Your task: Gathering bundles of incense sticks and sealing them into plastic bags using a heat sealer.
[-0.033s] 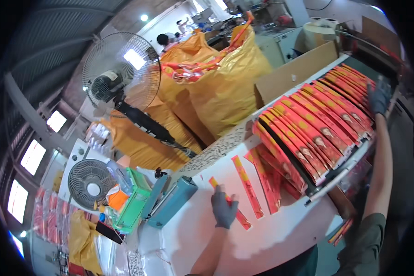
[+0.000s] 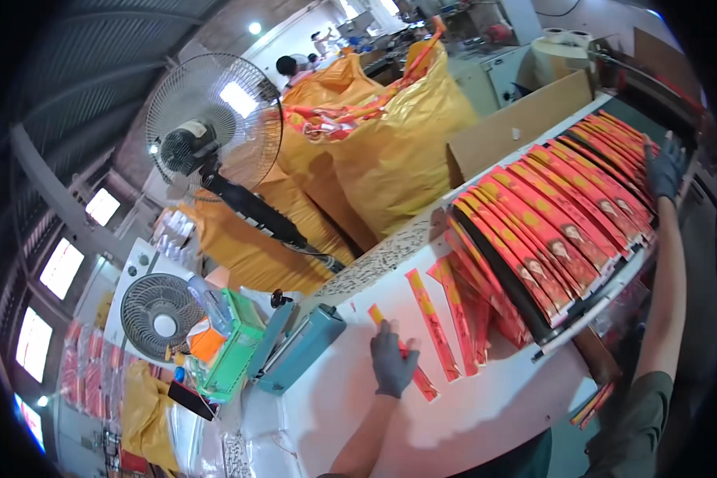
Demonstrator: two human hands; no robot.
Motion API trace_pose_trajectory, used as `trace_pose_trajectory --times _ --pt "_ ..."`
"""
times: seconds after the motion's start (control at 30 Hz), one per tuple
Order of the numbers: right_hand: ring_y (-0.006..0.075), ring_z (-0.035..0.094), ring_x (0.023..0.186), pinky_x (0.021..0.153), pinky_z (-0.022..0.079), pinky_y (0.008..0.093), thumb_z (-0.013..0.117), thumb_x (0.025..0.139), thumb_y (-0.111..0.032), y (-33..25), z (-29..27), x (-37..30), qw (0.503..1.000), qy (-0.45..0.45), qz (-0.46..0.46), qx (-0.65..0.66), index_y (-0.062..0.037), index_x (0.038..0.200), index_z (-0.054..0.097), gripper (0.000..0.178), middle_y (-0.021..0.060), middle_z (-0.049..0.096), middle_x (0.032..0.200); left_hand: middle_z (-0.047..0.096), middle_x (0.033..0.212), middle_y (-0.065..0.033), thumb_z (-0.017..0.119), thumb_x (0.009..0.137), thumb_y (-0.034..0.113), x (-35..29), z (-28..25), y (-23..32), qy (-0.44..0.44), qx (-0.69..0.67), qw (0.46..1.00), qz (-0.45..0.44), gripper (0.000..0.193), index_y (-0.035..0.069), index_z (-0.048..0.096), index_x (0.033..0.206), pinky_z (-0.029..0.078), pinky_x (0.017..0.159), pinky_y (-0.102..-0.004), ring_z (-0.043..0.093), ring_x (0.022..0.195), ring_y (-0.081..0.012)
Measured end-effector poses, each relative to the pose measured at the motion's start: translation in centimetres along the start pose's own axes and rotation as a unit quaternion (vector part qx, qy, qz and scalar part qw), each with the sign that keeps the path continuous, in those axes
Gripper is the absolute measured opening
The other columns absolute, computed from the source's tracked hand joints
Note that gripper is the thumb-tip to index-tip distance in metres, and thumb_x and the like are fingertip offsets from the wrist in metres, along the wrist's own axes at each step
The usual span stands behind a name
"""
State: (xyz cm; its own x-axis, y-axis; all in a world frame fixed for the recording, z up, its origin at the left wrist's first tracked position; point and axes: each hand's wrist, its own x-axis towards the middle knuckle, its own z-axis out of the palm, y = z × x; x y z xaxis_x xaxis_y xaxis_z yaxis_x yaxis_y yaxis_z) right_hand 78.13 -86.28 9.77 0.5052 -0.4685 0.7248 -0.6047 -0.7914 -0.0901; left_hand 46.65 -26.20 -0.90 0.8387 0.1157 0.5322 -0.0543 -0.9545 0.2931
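Observation:
My left hand (image 2: 393, 362), in a dark grey glove, lies over a slim red-and-yellow packet (image 2: 425, 385) on the white table. Its thumb stands apart from the fingers, and the packet's middle is hidden under it. Two more packets (image 2: 433, 328) lie just to the right. My right hand (image 2: 664, 169), gloved the same way, rests with fingers stretched at the far right end of a long overlapping row of red packets (image 2: 562, 219). That row lies on a dark conveyor belt (image 2: 498, 259). Some packets (image 2: 498, 307) lean below the belt's near end.
A teal metal box (image 2: 303, 349) and a green basket (image 2: 243, 342) stand left on the white table (image 2: 334, 422). Beyond are a black pedestal fan (image 2: 215, 127), big yellow sacks (image 2: 398, 151) and a cardboard sheet (image 2: 522, 123). A person (image 2: 287, 68) is far back.
The whole view has shifted slightly. My right hand's fingers look a little more spread; my left hand stays over the same packet.

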Motion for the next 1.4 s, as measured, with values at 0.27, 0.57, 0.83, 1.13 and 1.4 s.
trace_pose_trajectory --times 0.27,0.57,0.83,1.13,1.4 --pt "0.0359 0.041 0.122 0.101 0.033 0.0465 0.041 0.092 -0.048 -3.9 -1.7 0.2 0.964 -0.243 -0.096 0.045 -0.0088 0.137 0.040 0.060 0.0159 0.046 0.133 0.046 0.131 -0.0241 0.061 0.084 0.027 1.1 -1.6 1.3 -0.042 0.015 0.999 0.011 0.052 0.001 0.048 0.127 0.035 0.099 -0.0443 0.047 0.115 -0.0373" --pt "0.0365 0.064 0.077 0.071 0.049 0.0417 0.062 0.074 -0.056 -10.7 -16.1 -7.6 0.826 -0.302 -0.304 0.367 -0.0041 0.087 0.067 0.053 0.0185 0.065 0.079 0.047 0.132 -0.0200 0.058 0.086 0.039 0.7 -2.4 0.5 -0.030 -0.016 0.999 -0.006 0.057 0.005 0.046 0.129 0.033 0.103 -0.0440 0.046 0.121 -0.0337" --pt "0.0205 0.065 0.082 0.077 0.050 0.0347 0.075 0.068 -0.043 -15.4 -31.2 -17.5 0.687 -0.392 -0.457 0.407 0.0057 0.110 0.059 0.066 0.0163 0.068 0.091 0.043 0.134 -0.0251 0.055 0.088 0.044 -0.5 -1.8 -1.1 0.107 -0.247 0.955 -0.126 0.069 -0.003 0.036 0.135 0.032 0.105 -0.0426 0.039 0.127 -0.0384" --pt "0.0439 0.053 0.109 0.092 0.043 0.0441 0.054 0.081 -0.059 -22.2 -25.6 -31.0 0.800 -0.318 -0.292 0.417 0.0058 0.119 0.053 0.075 0.0316 0.054 0.117 0.030 0.145 -0.0228 0.061 0.077 0.059 0.0 -3.9 -0.4 0.011 -0.143 0.972 -0.187 0.094 -0.005 0.031 0.139 0.027 0.110 -0.0376 0.028 0.135 -0.0344" --pt "0.0372 0.059 0.105 0.087 0.048 0.0384 0.067 0.078 -0.051 -21.8 -27.2 -34.9 0.735 -0.424 -0.335 0.410 0.0089 0.125 0.044 0.080 0.0275 0.059 0.112 0.040 0.136 -0.0261 0.066 0.073 0.058 0.4 -6.3 -1.5 -0.020 -0.148 0.944 -0.294 0.090 -0.003 0.038 0.134 0.035 0.102 -0.0408 0.042 0.124 -0.0362"
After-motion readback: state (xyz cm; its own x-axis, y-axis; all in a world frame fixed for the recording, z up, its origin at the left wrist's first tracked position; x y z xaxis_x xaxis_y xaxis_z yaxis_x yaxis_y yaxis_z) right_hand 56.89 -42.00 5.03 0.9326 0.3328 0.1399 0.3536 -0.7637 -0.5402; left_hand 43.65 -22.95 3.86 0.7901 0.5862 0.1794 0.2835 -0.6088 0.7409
